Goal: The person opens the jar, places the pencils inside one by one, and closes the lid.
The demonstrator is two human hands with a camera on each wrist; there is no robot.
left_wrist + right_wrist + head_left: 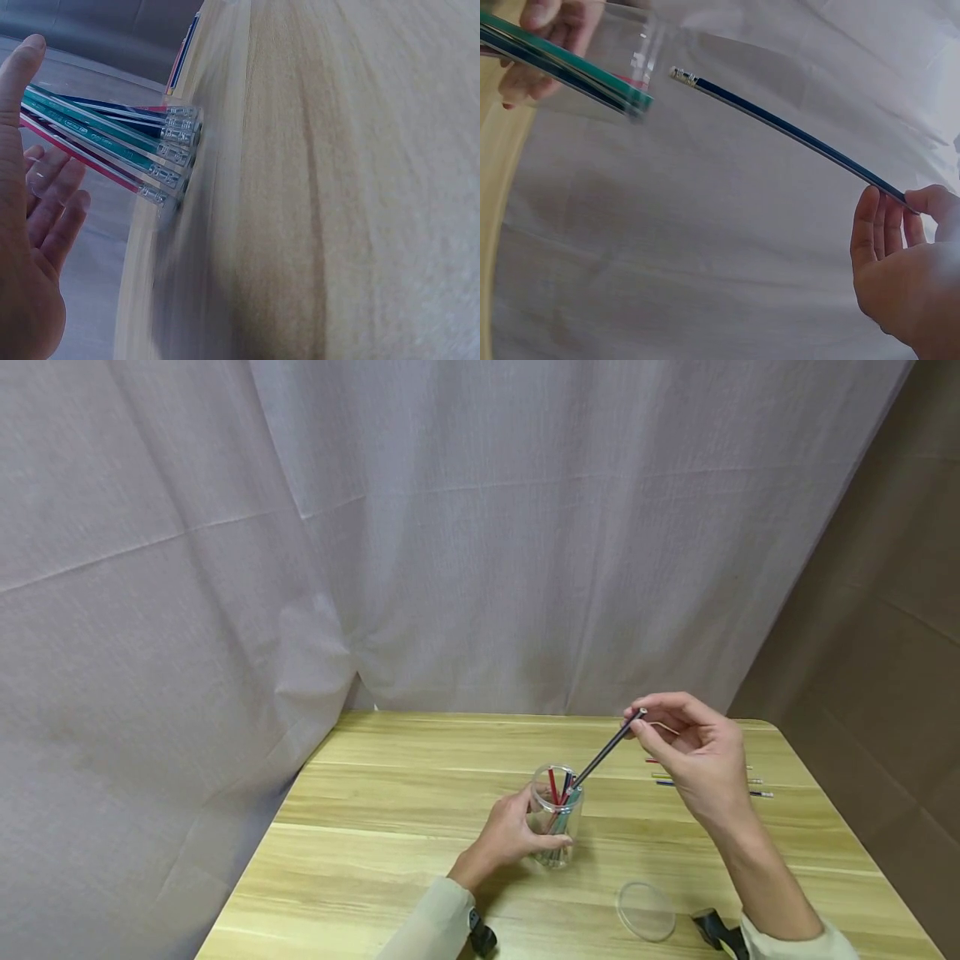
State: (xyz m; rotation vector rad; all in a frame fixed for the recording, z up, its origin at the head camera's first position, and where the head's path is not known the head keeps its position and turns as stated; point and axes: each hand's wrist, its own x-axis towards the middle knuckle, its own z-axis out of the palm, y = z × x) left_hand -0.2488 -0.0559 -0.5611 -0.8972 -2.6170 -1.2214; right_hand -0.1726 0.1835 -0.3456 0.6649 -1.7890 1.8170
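Observation:
My left hand (506, 835) grips a clear jar (576, 827) standing upright on the wooden table. Inside lean several pencils (112, 142) in red, green and dark blue, their eraser ends down at the jar's bottom in the left wrist view. Thumb and fingertips of my right hand (705, 756) pinch a dark blue pencil (795, 141) near one end. It slants down toward the jar's mouth, and its eraser end points at the jar. In the right wrist view that end is just outside the rim.
A round clear lid (647, 912) lies on the table in front of the jar, to the right. Behind my right forearm, several pencils (759, 794) lie side by side, partly hidden. A grey curtain (480, 568) hangs behind the table (360, 827).

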